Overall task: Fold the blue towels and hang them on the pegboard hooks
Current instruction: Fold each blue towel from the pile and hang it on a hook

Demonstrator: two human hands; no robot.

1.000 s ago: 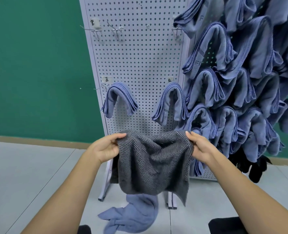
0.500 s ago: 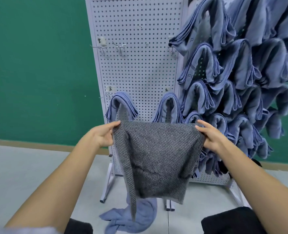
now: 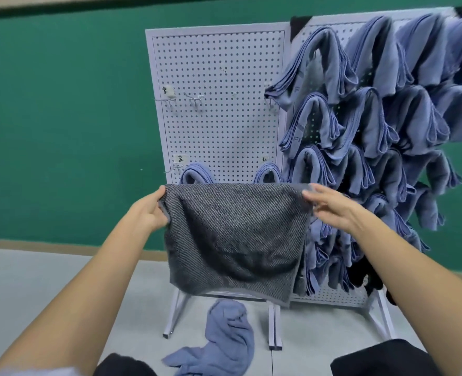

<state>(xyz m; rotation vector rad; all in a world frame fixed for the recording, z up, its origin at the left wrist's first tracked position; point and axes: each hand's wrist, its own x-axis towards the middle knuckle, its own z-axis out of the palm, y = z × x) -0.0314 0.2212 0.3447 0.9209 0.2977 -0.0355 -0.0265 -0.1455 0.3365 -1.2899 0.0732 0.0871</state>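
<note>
As arms reach forward — left hand (image 3: 149,210), right hand (image 3: 332,210) hold grey towel (image 3: 232,240) spread.

Centre: grey ribbed towel (image 3: 232,234), which I hold spread upright by its top corners before the white pegboard (image 3: 219,63). Folded blue towels (image 3: 373,126) drape in rows, crowding its right panel; two hang low on its left panel, under bare hooks (image 3: 196,100). A crumpled blue towel (image 3: 229,340) lies on the floor (image 3: 48,294) below.
</note>
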